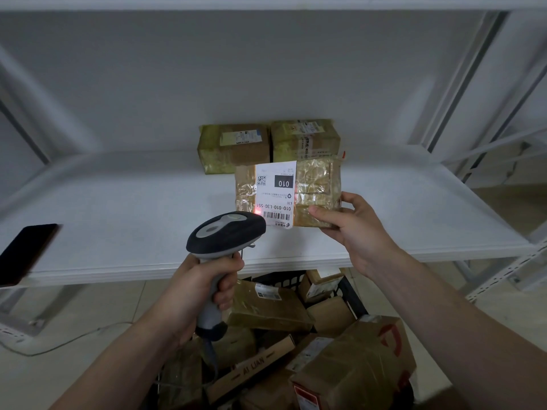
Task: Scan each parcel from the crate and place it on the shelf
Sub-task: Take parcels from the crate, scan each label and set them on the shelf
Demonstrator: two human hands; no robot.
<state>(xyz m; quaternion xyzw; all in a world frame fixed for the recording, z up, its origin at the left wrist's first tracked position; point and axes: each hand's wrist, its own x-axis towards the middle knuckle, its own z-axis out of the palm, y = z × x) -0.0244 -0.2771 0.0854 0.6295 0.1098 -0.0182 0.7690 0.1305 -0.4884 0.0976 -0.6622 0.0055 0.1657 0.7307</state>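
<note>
My right hand (352, 223) grips a flat brown taped parcel (316, 184) by its lower right corner and holds it upright above the white shelf (133, 220), its white label facing me. My left hand (204, 288) is closed round the handle of a grey and black barcode scanner (225, 235). The scanner's head points at the label, and a red dot glows beside the barcode. Below the shelf stands a black crate (352, 297) filled with several cardboard parcels (266, 306).
Two taped brown parcels (233, 146) (305, 140) stand side by side at the back of the shelf, behind the held parcel. A dark phone (23, 253) lies on the shelf's left front edge. White shelf uprights rise at the right. A cable runs over the floor at left.
</note>
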